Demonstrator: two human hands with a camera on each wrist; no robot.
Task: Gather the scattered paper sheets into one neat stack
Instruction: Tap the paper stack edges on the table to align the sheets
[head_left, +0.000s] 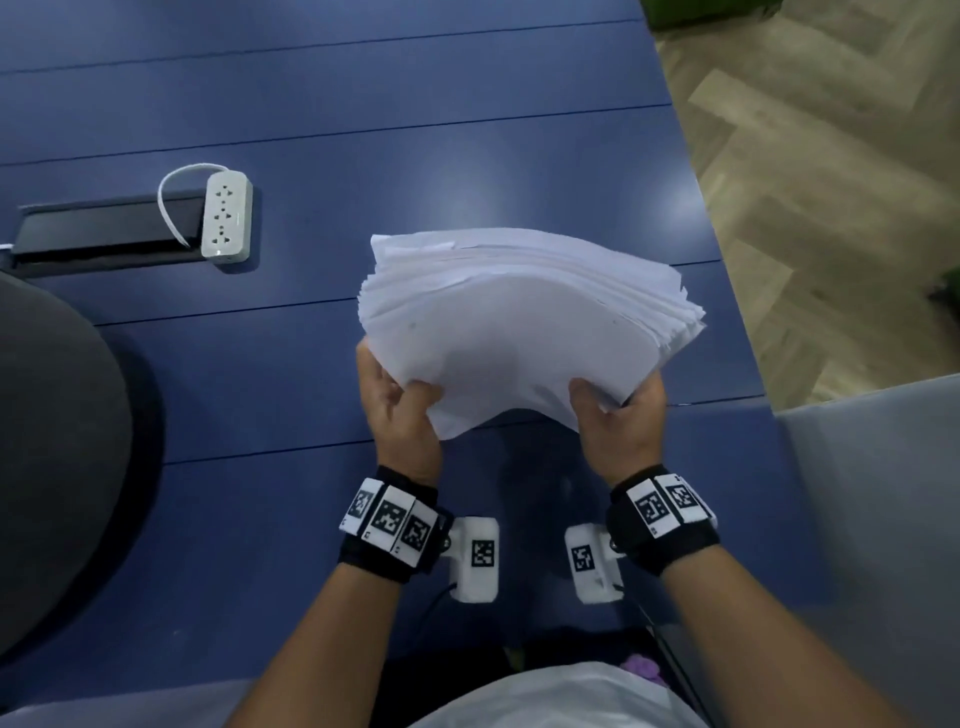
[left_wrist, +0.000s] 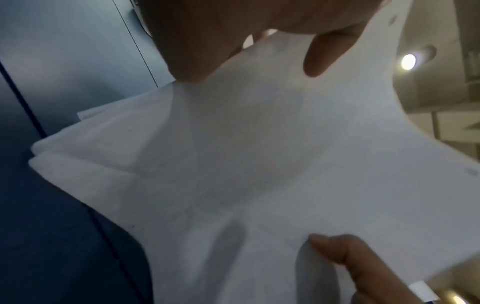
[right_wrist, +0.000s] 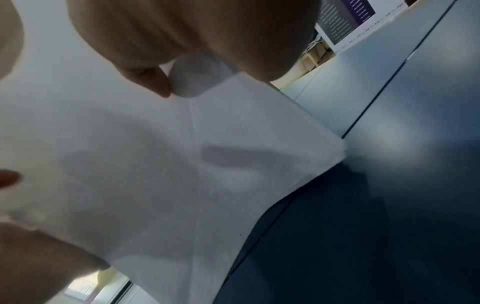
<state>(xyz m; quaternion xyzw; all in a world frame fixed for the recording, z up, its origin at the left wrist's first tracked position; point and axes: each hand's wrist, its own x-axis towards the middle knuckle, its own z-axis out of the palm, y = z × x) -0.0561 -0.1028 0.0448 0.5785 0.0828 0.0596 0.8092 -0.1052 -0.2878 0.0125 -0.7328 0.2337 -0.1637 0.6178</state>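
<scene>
A thick stack of white paper sheets (head_left: 519, 322) is held up over the blue table (head_left: 260, 364), bowed upward, its edges fanned and uneven at the right and far sides. My left hand (head_left: 400, 400) grips the stack's near left corner with the thumb on top. At the near right corner my right hand (head_left: 613, 410) grips it the same way. In the left wrist view the sheets (left_wrist: 259, 164) fill the frame from below, and the right wrist view shows the paper's underside (right_wrist: 155, 164) too. The far edge seems to rest near the table.
A white power strip (head_left: 226, 215) with its cord lies at the left beside a black cable slot (head_left: 104, 228). A dark rounded chair back (head_left: 52, 457) is at the far left. The table's right edge (head_left: 727, 291) drops to wooden floor. A grey panel (head_left: 872, 519) stands at the right.
</scene>
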